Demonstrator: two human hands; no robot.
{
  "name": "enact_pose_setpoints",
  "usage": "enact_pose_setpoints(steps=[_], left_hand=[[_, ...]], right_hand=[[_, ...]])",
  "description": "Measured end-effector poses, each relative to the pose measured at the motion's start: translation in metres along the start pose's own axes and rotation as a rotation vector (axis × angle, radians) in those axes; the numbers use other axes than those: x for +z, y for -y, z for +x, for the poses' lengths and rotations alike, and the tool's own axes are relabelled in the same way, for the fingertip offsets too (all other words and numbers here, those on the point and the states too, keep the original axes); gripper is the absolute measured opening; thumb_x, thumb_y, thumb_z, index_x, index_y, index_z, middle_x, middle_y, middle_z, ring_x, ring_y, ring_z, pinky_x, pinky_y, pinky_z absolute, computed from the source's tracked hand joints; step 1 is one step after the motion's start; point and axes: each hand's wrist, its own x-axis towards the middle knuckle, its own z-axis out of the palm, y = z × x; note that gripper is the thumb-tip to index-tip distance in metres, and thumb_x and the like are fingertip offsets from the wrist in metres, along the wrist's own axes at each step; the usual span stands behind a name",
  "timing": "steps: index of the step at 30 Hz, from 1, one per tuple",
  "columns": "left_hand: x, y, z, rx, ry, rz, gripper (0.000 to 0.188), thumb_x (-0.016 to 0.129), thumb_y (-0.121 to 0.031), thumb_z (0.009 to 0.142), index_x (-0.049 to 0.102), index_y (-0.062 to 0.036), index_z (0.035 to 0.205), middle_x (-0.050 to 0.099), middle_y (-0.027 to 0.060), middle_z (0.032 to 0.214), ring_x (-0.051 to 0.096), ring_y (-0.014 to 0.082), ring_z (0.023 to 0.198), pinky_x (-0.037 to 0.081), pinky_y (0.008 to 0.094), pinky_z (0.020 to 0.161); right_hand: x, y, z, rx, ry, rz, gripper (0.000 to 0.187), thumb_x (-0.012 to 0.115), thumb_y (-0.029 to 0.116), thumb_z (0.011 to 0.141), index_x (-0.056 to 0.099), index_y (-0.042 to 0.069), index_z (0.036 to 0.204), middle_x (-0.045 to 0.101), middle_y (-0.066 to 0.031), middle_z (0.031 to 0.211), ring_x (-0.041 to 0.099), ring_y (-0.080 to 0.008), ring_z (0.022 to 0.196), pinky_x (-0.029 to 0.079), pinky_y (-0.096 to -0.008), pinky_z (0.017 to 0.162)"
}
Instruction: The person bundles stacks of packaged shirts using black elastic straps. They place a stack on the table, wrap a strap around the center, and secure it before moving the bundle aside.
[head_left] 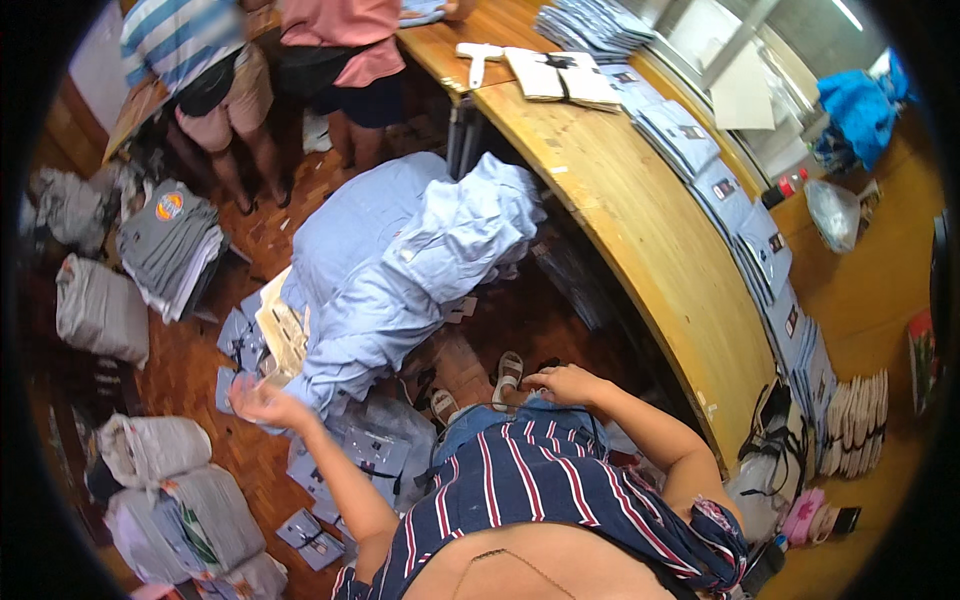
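My left hand (268, 405) reaches out to the left, fingers apart and a little blurred, beside the lower end of a large heap of light blue shirts (400, 255). Nothing shows in it. Close to it, a cream bundle (285, 325) leans on the heap's left side. My right hand (567, 385) rests over my jeans by the table's near side, its fingers loosely stretched and holding nothing visible. Clear plastic bags with folded blue shirts (370, 455) lie on the floor below the heap.
A long wooden table (640, 260) curves along the right, with folded blue shirts (720, 190) lining its far edge. A white tape dispenser-like tool (479, 62) lies on it. Wrapped bundles (155, 450) and grey folded clothes (170, 235) stand left. Two people (340, 60) stand beyond the heap.
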Motion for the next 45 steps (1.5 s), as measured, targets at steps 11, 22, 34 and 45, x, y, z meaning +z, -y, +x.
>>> enact_pose_setpoints(steps=[11, 22, 34, 45], left_hand=[[0.088, -0.170, -0.150, -0.145, 0.954, -0.329, 0.051, 0.043, 0.011, 0.068, 0.032, -0.0031, 0.115, 0.041, 0.0147, 0.110, 0.050, 0.0204, 0.085, 0.038, 0.0291, 0.071], [0.155, -0.261, -0.180, 0.037, 0.993, -0.305, 0.053, 0.043, 0.011, 0.068, 0.029, -0.0037, 0.117, 0.039, 0.0148, 0.111, 0.052, 0.0172, 0.077, 0.040, 0.0253, 0.067], [0.323, -0.331, -0.182, 0.053, 1.176, -0.712, 0.053, 0.042, 0.009, 0.074, 0.022, -0.0083, 0.120, 0.041, 0.0155, 0.107, 0.053, 0.0180, 0.076, 0.041, 0.0274, 0.071], [0.477, -0.389, -0.145, -0.012, 1.055, -1.054, 0.043, 0.041, 0.003, 0.079, 0.023, -0.0060, 0.117, 0.045, 0.0144, 0.099, 0.050, 0.0190, 0.081, 0.042, 0.0288, 0.069]], right_hand=[[-0.110, -0.084, -0.074, -0.105, -0.571, 1.304, 0.029, 0.049, 0.012, 0.082, 0.046, 0.001, 0.108, 0.056, -0.0127, 0.096, 0.056, -0.0186, 0.084, 0.043, -0.0297, 0.077], [-0.277, -0.242, 0.071, -0.322, -0.789, 2.234, 0.029, 0.044, 0.006, 0.080, 0.039, 0.000, 0.107, 0.049, -0.0194, 0.104, 0.050, -0.0291, 0.097, 0.041, -0.0375, 0.085], [-0.378, -0.291, 0.208, -0.171, -0.852, 2.237, 0.061, 0.058, 0.027, 0.075, 0.029, -0.002, 0.120, 0.027, -0.0157, 0.128, 0.029, -0.0292, 0.117, 0.026, -0.0391, 0.094], [-0.391, -0.294, 0.183, 0.204, -1.188, 1.942, 0.035, 0.059, -0.002, 0.067, 0.043, 0.000, 0.099, 0.054, -0.0124, 0.088, 0.057, -0.0217, 0.070, 0.050, -0.0317, 0.048]])
